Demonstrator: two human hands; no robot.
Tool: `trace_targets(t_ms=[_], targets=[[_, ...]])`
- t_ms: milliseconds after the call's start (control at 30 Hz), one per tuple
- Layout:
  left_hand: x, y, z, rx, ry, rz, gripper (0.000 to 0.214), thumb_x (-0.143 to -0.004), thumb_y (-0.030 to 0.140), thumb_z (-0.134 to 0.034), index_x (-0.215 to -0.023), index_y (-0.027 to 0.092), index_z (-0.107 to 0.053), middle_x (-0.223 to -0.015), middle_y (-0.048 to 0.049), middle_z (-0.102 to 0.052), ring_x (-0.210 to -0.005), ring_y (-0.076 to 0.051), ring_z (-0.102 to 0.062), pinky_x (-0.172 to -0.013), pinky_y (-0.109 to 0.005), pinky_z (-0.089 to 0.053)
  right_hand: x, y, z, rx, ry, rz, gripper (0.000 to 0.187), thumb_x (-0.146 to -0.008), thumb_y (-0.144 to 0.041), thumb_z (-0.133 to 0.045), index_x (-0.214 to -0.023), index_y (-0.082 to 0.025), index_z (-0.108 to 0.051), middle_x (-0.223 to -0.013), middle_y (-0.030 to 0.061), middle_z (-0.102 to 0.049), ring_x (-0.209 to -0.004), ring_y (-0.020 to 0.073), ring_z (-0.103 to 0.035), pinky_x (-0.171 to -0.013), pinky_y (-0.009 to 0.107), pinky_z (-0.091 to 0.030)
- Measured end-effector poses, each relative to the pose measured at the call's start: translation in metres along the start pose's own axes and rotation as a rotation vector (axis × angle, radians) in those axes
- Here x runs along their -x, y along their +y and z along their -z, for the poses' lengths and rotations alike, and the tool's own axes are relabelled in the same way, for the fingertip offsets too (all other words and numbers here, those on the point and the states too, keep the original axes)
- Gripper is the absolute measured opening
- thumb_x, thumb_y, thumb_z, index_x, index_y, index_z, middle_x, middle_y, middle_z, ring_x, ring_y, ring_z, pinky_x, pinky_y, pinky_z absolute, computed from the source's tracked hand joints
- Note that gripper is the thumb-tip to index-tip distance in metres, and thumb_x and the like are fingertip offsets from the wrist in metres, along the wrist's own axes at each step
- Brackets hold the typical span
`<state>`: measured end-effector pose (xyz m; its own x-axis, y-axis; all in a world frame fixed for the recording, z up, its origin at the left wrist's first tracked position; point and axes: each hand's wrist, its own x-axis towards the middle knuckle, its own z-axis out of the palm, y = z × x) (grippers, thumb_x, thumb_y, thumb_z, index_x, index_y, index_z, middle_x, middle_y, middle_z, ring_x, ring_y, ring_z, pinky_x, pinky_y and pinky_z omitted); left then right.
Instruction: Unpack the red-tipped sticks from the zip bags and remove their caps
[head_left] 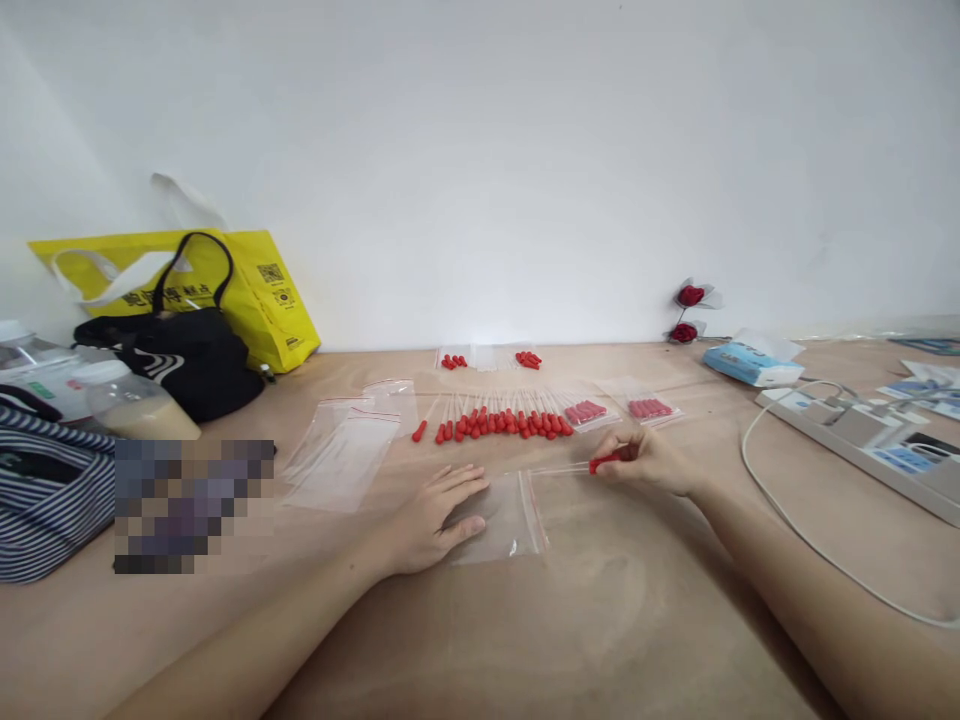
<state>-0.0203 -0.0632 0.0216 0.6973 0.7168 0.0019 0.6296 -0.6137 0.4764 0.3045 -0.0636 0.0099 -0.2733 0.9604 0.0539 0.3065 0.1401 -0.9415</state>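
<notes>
My left hand [439, 515] lies flat with fingers stretched, on the left part of a clear zip bag [510, 520] whose mouth faces right. My right hand [649, 460] pinches the red bulbs of a few droppers [602, 463]; their thin whitish stems point left, with the tips at the bag's mouth. The exact count in the hand is hidden by the fingers. Beyond the hands, a row of loose droppers [510, 422] lies with red bulbs toward me. Right of the row are two filled bags, one nearer [585, 412] and one farther right [650, 408].
Flat clear zip bags [349, 455] lie left. More bagged droppers [529, 360] rest against the wall. A yellow bag [277, 300], black pouch [202, 360], bottle [142, 400] and striped bag [52, 500] stand left. A tissue pack [752, 362], power strip [862, 450] and cable [795, 535] are right.
</notes>
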Motion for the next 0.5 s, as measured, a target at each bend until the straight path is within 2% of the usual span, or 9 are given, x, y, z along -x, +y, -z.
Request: trace_targets(t_ms=[100,167,267,333,400,500], targets=[[-0.001,-0.004,0.0,0.103,0.042,0.036,0.042,-0.089,0.04,-0.028,-0.122,0.022,-0.047,-0.131,-0.0043,-0.044,-0.124,-0.018,-0.034,-0.104,-0.04,-0.025,-0.002,0.0,0.009,-0.042,0.16,0.037,0.024,-0.059,-0.037,-0.071,-0.067,-0.017,-0.062,-0.063,0.0006,-0.062,-0.056,0.011,-0.055,-0.055,0.026,-0.046],[-0.003,-0.004,-0.001,0.175,0.093,0.08,0.043,-0.089,0.041,-0.026,-0.118,0.02,-0.05,-0.127,-0.0056,-0.048,-0.121,-0.019,-0.038,-0.104,-0.039,-0.026,-0.005,-0.003,0.007,-0.062,0.28,0.101,0.023,-0.062,-0.038,-0.069,-0.066,-0.017,-0.061,-0.06,-0.0003,-0.06,-0.054,0.0104,-0.054,-0.054,0.025,-0.045],[-0.013,0.006,-0.005,0.338,0.171,0.13,0.04,-0.087,0.043,-0.034,-0.107,0.018,-0.058,-0.117,-0.0061,-0.056,-0.113,-0.022,-0.047,-0.1,-0.039,-0.032,-0.007,-0.013,-0.019,-0.048,0.463,0.249,0.02,-0.064,-0.036,-0.068,-0.067,-0.019,-0.06,-0.065,0.0006,-0.06,-0.057,0.0114,-0.054,-0.053,0.025,-0.046],[-0.022,0.018,-0.01,0.571,0.184,0.189,0.034,-0.086,0.04,-0.04,-0.102,0.017,-0.059,-0.109,-0.0056,-0.061,-0.106,-0.021,-0.053,-0.095,-0.038,-0.039,-0.006,-0.022,-0.047,0.037,0.55,0.399,0.014,-0.069,-0.033,-0.065,-0.07,-0.02,-0.06,-0.066,0.001,-0.058,-0.061,0.0124,-0.055,-0.055,0.026,-0.047],[-0.03,0.033,-0.016,0.901,0.184,0.266,0.028,-0.086,0.034,-0.042,-0.098,0.015,-0.059,-0.104,-0.0072,-0.063,-0.101,-0.019,-0.056,-0.091,-0.034,-0.043,-0.003,-0.029,-0.076,0.197,0.524,0.547,0.006,-0.073,-0.026,-0.06,-0.074,-0.02,-0.061,-0.073,0.0029,-0.06,-0.071,0.014,-0.057,-0.064,0.028,-0.049],[-0.037,0.048,-0.022,1.278,0.234,0.378,0.019,-0.086,0.026,-0.045,-0.09,0.013,-0.058,-0.097,-0.009,-0.065,-0.092,-0.016,-0.061,-0.085,-0.029,-0.047,0.003,-0.032,-0.106,0.357,0.38,0.668,0.009,-0.077,-0.022,-0.055,-0.084,-0.021,-0.061,-0.085,0.0051,-0.059,-0.077,0.0135,-0.057,-0.068,0.027,-0.05]])
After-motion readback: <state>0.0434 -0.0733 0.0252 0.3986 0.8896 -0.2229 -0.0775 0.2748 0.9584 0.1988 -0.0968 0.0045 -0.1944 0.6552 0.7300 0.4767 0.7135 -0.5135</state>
